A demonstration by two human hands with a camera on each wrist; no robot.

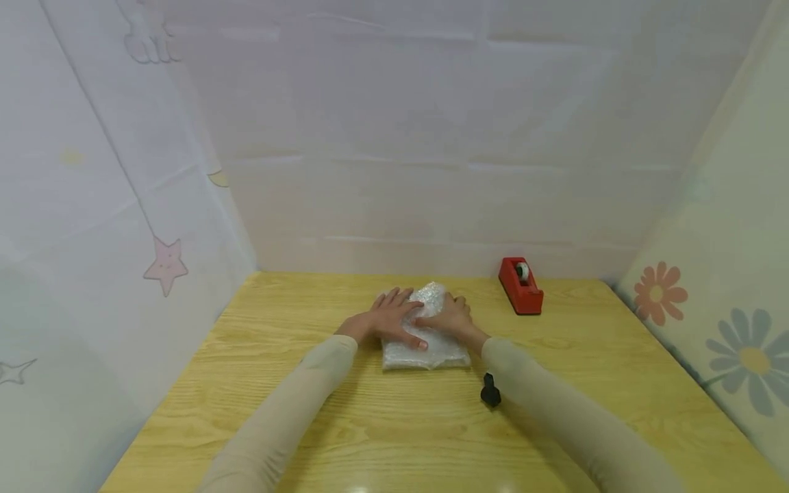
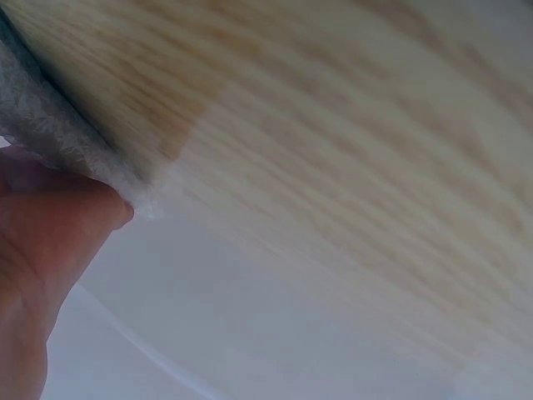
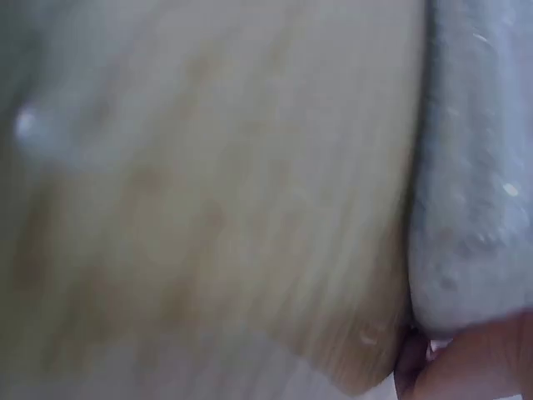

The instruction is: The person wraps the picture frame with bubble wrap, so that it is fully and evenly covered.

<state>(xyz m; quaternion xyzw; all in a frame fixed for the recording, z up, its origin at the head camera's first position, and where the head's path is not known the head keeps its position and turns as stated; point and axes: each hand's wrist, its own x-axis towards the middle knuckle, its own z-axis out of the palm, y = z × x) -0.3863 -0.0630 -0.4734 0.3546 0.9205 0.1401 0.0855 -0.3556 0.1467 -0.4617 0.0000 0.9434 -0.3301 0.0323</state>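
Note:
A flat packet in clear bubble wrap lies on the wooden table in front of me. My left hand rests on its left side, fingers straight and spread, thumb pointing across the top. My right hand grips the far right part, with the thumb on top and the fingers bent over the edge. In the left wrist view the hand lies against the wrap's edge. The right wrist view shows part of the hand at a corner of the wrap.
A red tape dispenser with a roll of tape stands at the back right of the table. Beside my right forearm lies a small black object. Printed white cloth walls enclose the back and sides.

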